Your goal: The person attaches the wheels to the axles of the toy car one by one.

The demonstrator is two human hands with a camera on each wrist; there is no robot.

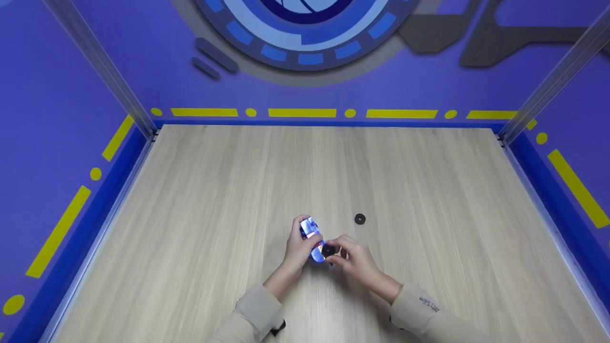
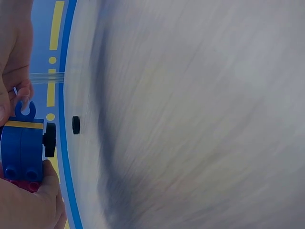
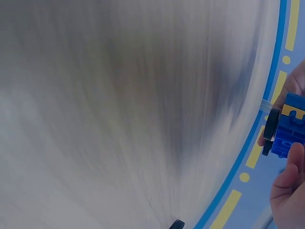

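A blue toy vehicle [image 1: 310, 227] built of blocks, with a yellow stripe and a hook at one end, is held on its side above the table by my left hand [image 1: 299, 247]. In the right wrist view, black wheels [image 3: 271, 124] stick out from its table-facing side. At the near end of the upper side, my right hand [image 1: 355, 257] pinches a black wheel [image 1: 328, 250] between thumb and fingers, against the vehicle. Whether that wheel is seated is hidden by the fingers. Another black wheel [image 1: 360, 219] lies flat on the table, beyond my right hand.
The wood-grain table [image 1: 228, 190] spreads around both hands. Blue-purple panels with yellow markings [image 1: 302, 113] bound it at the back and sides. Metal posts [image 1: 512, 131] stand at the far corners.
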